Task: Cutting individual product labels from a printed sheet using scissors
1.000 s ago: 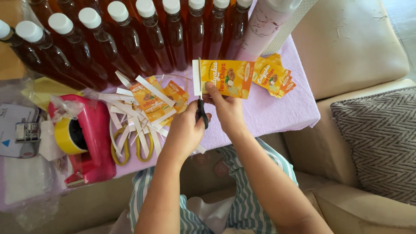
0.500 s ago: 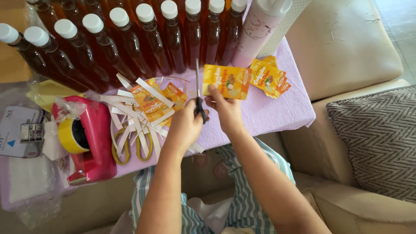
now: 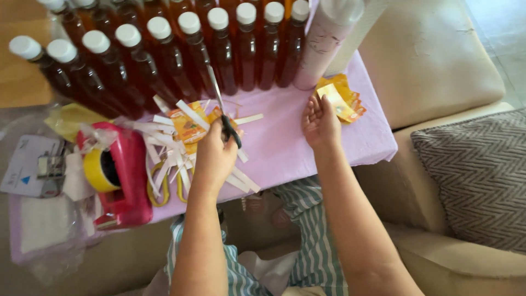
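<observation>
My left hand [image 3: 215, 155] grips black-handled scissors [image 3: 223, 112] whose blades point up toward the bottles, above a heap of white paper strips [image 3: 170, 148] and orange labels [image 3: 187, 127]. My right hand [image 3: 320, 123] rests open on the purple cloth [image 3: 285, 148], fingertips next to a stack of orange-yellow labels [image 3: 341, 100] at the right end. The right hand holds nothing. One white strip [image 3: 247, 118] lies between the two hands.
Rows of dark amber bottles with white caps [image 3: 164, 60] and a tall pink bottle [image 3: 323, 44] stand behind. A red tape dispenser with yellow tape [image 3: 118, 175] and yellow-handled scissors [image 3: 164, 183] lie left. Beige cushions [image 3: 433, 60] and a patterned pillow [image 3: 476, 181] sit right.
My right hand has laid the cut label on the stack at right and let go. The trimmed white strip has dropped onto the cloth. My left hand moved left with the scissors.
</observation>
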